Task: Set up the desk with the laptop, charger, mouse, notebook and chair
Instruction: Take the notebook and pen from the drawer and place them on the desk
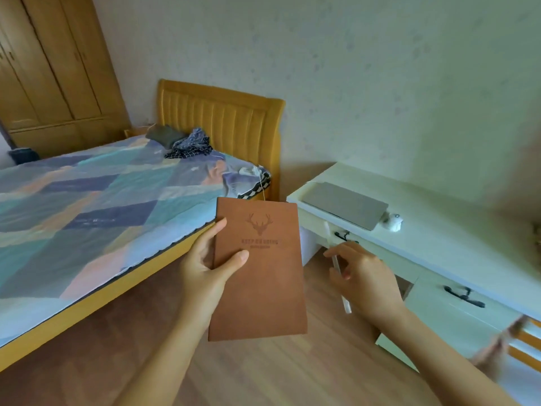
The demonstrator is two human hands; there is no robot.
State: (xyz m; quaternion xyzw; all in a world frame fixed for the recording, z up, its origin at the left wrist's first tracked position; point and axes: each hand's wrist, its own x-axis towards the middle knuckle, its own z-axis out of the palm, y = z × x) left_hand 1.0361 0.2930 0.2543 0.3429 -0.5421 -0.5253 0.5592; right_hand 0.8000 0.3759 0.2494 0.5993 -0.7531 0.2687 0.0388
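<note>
We see a wooden wardrobe [49,68] far left of the fingers, against the wall. A bed [96,206] with a patchwork cover lies left of the left hand; its yellow side rail runs diagonally down to the frame's lower left, and crumpled clothes [188,143] lie by the headboard. Bare wood floor [263,373] extends beneath both forearms, giving open room between bed rail and counter.

Our left hand [209,265] grips the brown notebook [259,271] at its left edge, thumb on the cover and fingers behind. The notebook is held in the air above the floor, upright toward us, with an embossed deer head and blurred lettering.

Our right hand [363,281], just right of the notebook, holds a white pen [339,284] with curled fingers.

Beyond and right of the right hand stands the pale counter [433,230]. A closed grey laptop [345,205] lies flat near its left end; a small white object [393,222] sits just beside the laptop. Two dark drawer handles show on the front. A chair [524,341] shows partly at the right edge.
</note>
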